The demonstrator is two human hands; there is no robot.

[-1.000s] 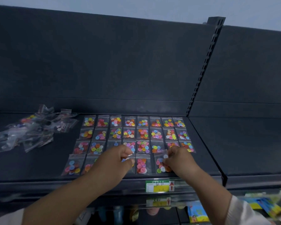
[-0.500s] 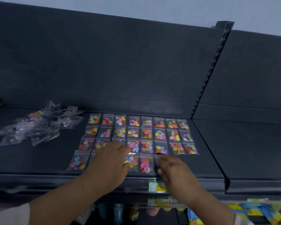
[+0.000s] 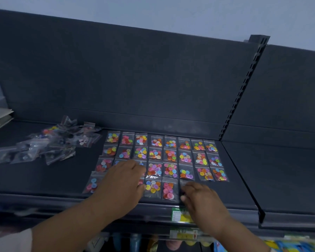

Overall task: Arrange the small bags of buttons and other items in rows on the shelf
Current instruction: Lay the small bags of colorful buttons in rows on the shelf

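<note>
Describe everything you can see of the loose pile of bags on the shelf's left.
The pile is a loose heap of small clear plastic bags, crumpled and overlapping. It lies on the left of the dark shelf, beside the neat grid of button bags. A few hold red and yellow buttons; others hold dark or pale bits too blurred to name. The left hand and right hand are at the grid, not touching it.
</note>
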